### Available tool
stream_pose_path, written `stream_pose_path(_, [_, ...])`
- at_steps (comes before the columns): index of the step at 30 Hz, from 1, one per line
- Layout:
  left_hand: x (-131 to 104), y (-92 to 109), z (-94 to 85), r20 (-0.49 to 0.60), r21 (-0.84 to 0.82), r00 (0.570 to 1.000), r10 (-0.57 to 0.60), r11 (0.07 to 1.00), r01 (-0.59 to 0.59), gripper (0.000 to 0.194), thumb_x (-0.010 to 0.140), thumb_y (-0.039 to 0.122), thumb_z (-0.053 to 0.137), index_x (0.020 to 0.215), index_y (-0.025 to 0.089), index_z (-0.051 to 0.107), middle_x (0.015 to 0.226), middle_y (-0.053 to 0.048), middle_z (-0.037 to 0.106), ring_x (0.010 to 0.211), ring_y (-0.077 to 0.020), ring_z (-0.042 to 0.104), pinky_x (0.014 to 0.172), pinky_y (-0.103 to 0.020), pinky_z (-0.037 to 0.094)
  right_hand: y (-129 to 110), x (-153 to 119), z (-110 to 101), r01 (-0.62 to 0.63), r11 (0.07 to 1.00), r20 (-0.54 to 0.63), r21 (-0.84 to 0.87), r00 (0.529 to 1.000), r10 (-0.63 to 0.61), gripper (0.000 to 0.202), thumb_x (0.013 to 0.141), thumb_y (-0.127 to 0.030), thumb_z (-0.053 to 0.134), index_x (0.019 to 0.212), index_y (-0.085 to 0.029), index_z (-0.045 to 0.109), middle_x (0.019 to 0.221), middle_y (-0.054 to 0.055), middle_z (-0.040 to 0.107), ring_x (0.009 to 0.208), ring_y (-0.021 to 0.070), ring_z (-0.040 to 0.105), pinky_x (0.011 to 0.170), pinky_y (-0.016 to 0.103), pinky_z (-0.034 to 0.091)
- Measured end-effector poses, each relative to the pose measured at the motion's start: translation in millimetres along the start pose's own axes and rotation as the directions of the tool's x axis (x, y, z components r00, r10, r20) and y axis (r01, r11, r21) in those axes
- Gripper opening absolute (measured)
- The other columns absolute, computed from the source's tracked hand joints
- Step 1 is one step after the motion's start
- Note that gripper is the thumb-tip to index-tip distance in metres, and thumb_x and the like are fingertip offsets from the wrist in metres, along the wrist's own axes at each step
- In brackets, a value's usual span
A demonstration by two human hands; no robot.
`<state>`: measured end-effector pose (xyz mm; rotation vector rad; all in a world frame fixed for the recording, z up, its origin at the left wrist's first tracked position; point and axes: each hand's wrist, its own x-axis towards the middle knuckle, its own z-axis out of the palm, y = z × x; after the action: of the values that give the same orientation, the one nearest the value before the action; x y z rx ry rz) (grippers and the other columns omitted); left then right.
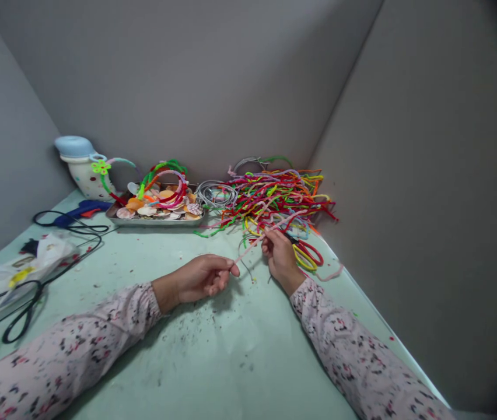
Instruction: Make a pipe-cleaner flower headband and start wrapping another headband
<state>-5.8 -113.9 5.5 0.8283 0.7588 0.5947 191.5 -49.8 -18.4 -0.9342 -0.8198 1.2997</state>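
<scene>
A pale pink pipe cleaner stretches between my two hands above the table. My left hand pinches its lower end between thumb and forefinger. Further along, my right hand grips the same stem with closed fingers. Just behind my right hand lies a heap of many-coloured pipe cleaners. Scissors with red and yellow handles rest beside that hand, their blades partly hidden. Thin grey wire lies on the table below the stem.
A metal tray of shells stands at the back, with bent pipe-cleaner rings on it. Coiled silver wire sits to its right. At left are a blue-lidded bottle, a black cable and a plastic bag. Grey walls enclose the table.
</scene>
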Motion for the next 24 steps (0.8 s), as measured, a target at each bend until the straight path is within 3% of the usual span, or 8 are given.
stream_pose_path(4, [-3, 1, 8.7, -0.03, 0.227, 0.997, 0.065, 0.972, -0.056, 0.026, 0.084, 0.032, 0.05, 0.086, 0.011, 0.065, 0.043, 0.004, 0.05, 0.029, -0.0047, 0.033, 0.033, -0.018, 0.02, 0, 2, -1, -0.008, 1.0, -0.014, -0.002, 1.0, 0.008, 0.024, 0.063, -0.034, 0.072, 0.06, -0.019, 0.054, 0.052, -0.006, 0.049, 0.044, 0.0056, 0.041, 0.038, 0.018, 0.03])
stream_pose_path(6, [-4, 2, 13.3, -0.073, 0.455, 0.99, 0.122, 0.887, -0.076, 0.028, 0.086, 0.035, 0.045, 0.087, 0.014, 0.064, 0.045, 0.004, 0.051, 0.03, -0.0063, 0.033, 0.036, -0.019, 0.022, 0, 3, -2, -0.014, 1.0, -0.026, 0.004, 1.0, 0.015, 0.023, 0.062, -0.033, 0.072, 0.061, -0.019, 0.054, 0.052, -0.007, 0.049, 0.044, 0.0049, 0.041, 0.038, 0.018, 0.03])
stream_pose_path(8, [-5, 2, 16.7, -0.1, 0.723, 0.961, 0.257, 0.682, -0.108, 0.027, 0.087, 0.034, 0.042, 0.084, 0.017, 0.063, 0.048, 0.003, 0.054, 0.035, -0.0093, 0.04, 0.042, -0.021, 0.029, 1, 4, -2, -0.018, 1.0, -0.039, 0.011, 0.999, 0.018, 0.021, 0.062, -0.033, 0.071, 0.062, -0.019, 0.055, 0.053, -0.007, 0.049, 0.043, 0.0044, 0.041, 0.038, 0.018, 0.029])
stream_pose_path(10, [-4, 1, 17.7, -0.054, 0.911, 0.905, 0.423, 0.392, -0.129, 0.026, 0.087, 0.03, 0.042, 0.081, 0.018, 0.064, 0.053, 0.0, 0.057, 0.046, -0.0127, 0.048, 0.051, -0.023, 0.033, 1, 4, -2, -0.02, 1.0, -0.047, 0.017, 0.999, 0.021, 0.021, 0.062, -0.033, 0.071, 0.062, -0.019, 0.055, 0.052, -0.007, 0.049, 0.043, 0.0043, 0.04, 0.037, 0.018, 0.028])
stream_pose_path(11, [-4, 0, 17.3, -0.014, 0.955, 0.879, 0.476, 0.268, -0.13, 0.026, 0.087, 0.029, 0.042, 0.081, 0.019, 0.065, 0.056, -0.001, 0.059, 0.052, -0.0142, 0.051, 0.055, -0.024, 0.033, 2, 4, -3, -0.02, 1.0, -0.048, 0.019, 0.999, 0.021, 0.021, 0.062, -0.033, 0.071, 0.062, -0.019, 0.055, 0.052, -0.007, 0.048, 0.043, 0.0044, 0.04, 0.037, 0.018, 0.028])
stream_pose_path(13, [-3, -3, 14.7, 0.039, 0.985, 0.855, 0.517, 0.122, -0.119, 0.027, 0.088, 0.029, 0.041, 0.081, 0.02, 0.065, 0.062, -0.004, 0.061, 0.057, -0.0159, 0.053, 0.058, -0.025, 0.031, 2, 5, -3, -0.016, 1.0, -0.047, 0.018, 0.999, 0.017, 0.021, 0.062, -0.033, 0.071, 0.062, -0.019, 0.055, 0.052, -0.006, 0.048, 0.042, 0.0049, 0.04, 0.036, 0.018, 0.028])
stream_pose_path(20, [0, -9, 5.4, 0.009, 1.0, 0.819, 0.574, 0.019, -0.025, 0.021, 0.087, 0.031, 0.046, 0.083, 0.02, 0.063, 0.058, -0.005, 0.057, 0.05, -0.0168, 0.046, 0.056, -0.026, 0.026, 4, 8, -4, -0.01, 1.0, -0.061, 0.011, 0.998, 0.011, 0.023, 0.063, -0.034, 0.072, 0.063, -0.02, 0.054, 0.05, -0.007, 0.047, 0.041, 0.0052, 0.04, 0.034, 0.018, 0.027])
stream_pose_path(24, [-1, -10, 4.3, 0.089, 0.995, 0.783, 0.615, -0.092, -0.04, 0.018, 0.086, 0.023, 0.047, 0.083, 0.018, 0.064, 0.054, -0.005, 0.055, 0.047, -0.0168, 0.042, 0.055, -0.026, 0.023, 4, 7, -3, -0.025, 0.999, -0.073, 0.031, 0.997, 0.027, 0.024, 0.062, -0.035, 0.072, 0.063, -0.02, 0.054, 0.05, -0.007, 0.047, 0.04, 0.0048, 0.04, 0.034, 0.018, 0.027])
